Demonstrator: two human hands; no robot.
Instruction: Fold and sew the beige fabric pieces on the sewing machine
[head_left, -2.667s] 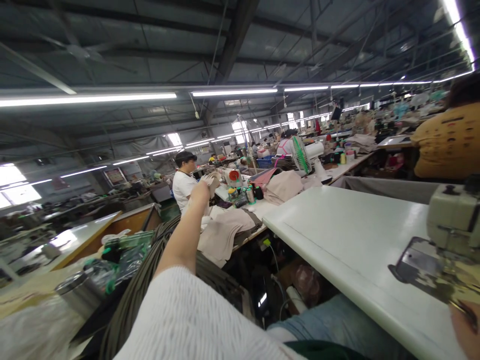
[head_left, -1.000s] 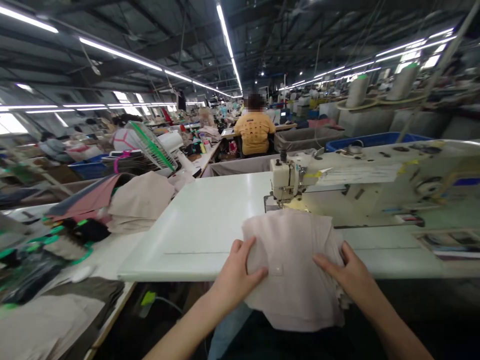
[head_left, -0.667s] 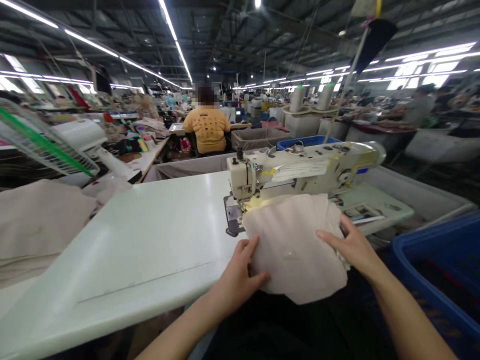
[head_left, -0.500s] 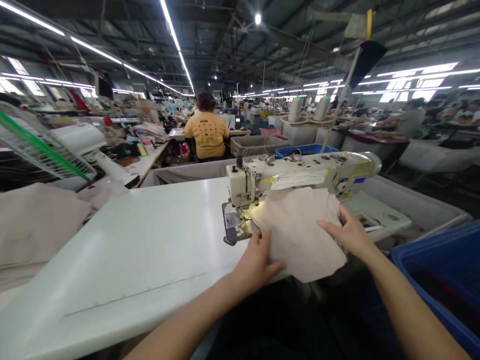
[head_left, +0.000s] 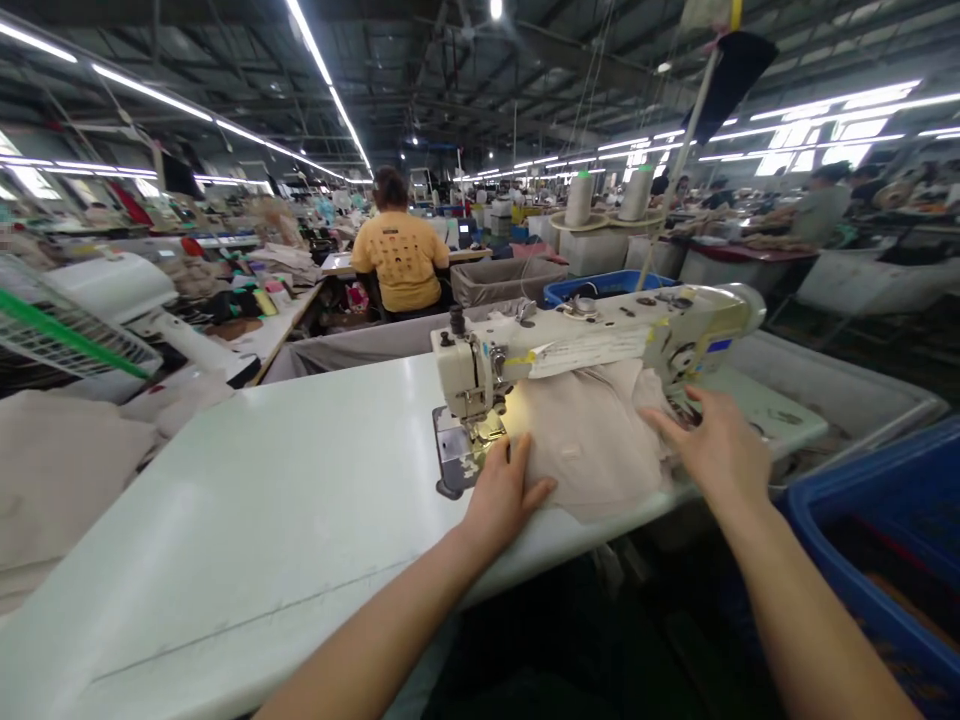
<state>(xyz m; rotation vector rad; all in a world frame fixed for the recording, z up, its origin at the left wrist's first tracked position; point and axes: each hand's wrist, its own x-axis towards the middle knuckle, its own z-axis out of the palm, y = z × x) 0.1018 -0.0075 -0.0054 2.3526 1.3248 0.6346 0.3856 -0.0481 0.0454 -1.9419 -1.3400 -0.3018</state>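
Note:
A beige fabric piece (head_left: 592, 450) lies on the sewing machine's bed and the table, its left edge close to the lit needle area. My left hand (head_left: 501, 492) rests at that left edge, fingers stretched toward the presser foot and thumb spread over the cloth. At the fabric's right side is my right hand (head_left: 720, 445), thumb touching the cloth and index finger held apart from it; its other fingers are partly hidden. The white sewing machine (head_left: 592, 335) stands over the cloth, and its arm hides the far edge.
The pale table (head_left: 300, 480) stretches left, with more beige fabric (head_left: 67, 470) beyond its left edge. A blue basket (head_left: 847, 500) stands at the right. Behind are a fan (head_left: 75, 320), thread cones (head_left: 579, 200) and a seated person in a yellow shirt (head_left: 401, 255).
The fabric now lies flatter and farther back under the machine arm. My right hand has loosened from its right edge, thumb and finger apart. My left hand stays near the needle.

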